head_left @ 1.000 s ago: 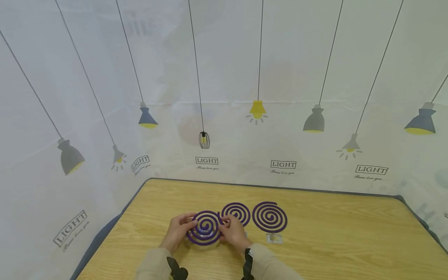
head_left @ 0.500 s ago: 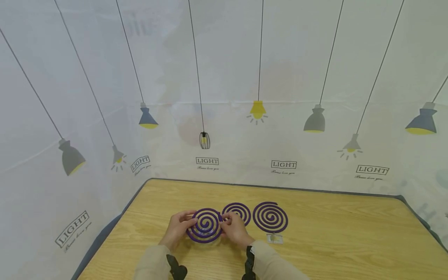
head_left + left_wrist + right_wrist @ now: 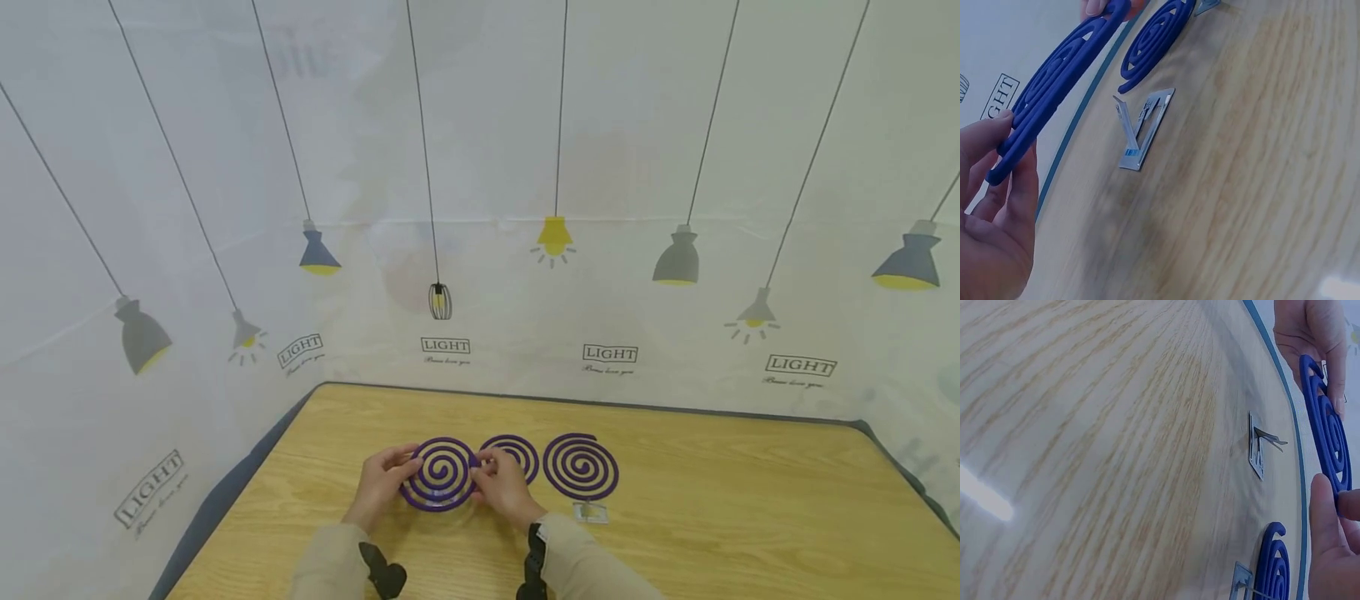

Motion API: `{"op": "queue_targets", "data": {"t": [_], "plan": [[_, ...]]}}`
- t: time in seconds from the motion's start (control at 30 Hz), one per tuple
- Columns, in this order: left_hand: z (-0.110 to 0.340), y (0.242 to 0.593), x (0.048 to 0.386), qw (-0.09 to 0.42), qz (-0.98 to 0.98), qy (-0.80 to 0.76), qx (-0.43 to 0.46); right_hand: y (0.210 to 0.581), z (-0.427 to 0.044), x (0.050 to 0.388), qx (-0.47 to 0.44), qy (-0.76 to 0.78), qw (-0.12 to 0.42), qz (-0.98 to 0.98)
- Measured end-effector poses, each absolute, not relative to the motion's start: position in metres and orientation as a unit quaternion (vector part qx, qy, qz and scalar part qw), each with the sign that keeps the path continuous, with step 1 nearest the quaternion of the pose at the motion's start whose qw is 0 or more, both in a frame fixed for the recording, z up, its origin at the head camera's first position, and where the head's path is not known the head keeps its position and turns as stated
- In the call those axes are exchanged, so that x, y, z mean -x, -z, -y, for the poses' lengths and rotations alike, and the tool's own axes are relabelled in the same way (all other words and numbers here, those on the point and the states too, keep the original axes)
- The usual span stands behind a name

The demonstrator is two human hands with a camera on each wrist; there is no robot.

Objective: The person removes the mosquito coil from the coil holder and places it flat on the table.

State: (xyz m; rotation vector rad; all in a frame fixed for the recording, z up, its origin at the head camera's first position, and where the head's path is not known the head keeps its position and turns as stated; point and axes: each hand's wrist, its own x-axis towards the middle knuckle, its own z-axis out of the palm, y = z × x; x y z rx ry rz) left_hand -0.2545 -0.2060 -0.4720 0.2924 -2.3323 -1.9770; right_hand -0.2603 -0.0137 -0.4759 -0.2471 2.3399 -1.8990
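Observation:
Both hands hold a dark purple mosquito coil [image 3: 442, 473] above the table, one at each side. My left hand [image 3: 381, 483] pinches its left edge, thumb on top and fingers beneath, as the left wrist view shows. At the right edge, my right hand [image 3: 508, 488] pinches it between thumb and fingers. The coil is tilted and looks blue in the wrist views. Below it, a small metal coil stand [image 3: 1141, 134] lies on the table with a strip bent upward. A second coil [image 3: 517, 446] lies behind my right hand, partly hidden.
A third coil [image 3: 581, 467] lies flat further right, with another metal stand [image 3: 591, 512] in front of it. The wooden table [image 3: 750, 500] ends at a dark edge before a white, lamp-printed curtain [image 3: 495, 275].
Both hands have shifted the held coil slightly upward in the head view, away from the person. Their grip on it stays the same. The other coils remain in place.

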Motion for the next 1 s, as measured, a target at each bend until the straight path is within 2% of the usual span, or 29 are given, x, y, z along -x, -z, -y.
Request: {"op": "queue_targets", "data": {"t": [0.3,0.67,1.0], "plan": [[0.213,0.472,0.252,0.065,0.729,0.679,-0.058,0.475,0.020,0.265,0.063,0.647,0.048,-0.759],[0.210,0.473,0.255,0.036,0.707,0.696,-0.119,0.478,0.026,0.270,0.069,0.658,0.006,-0.750],[0.208,0.476,0.254,0.054,0.682,0.716,-0.139,0.475,0.030,0.276,0.038,0.664,0.009,-0.747]]}}
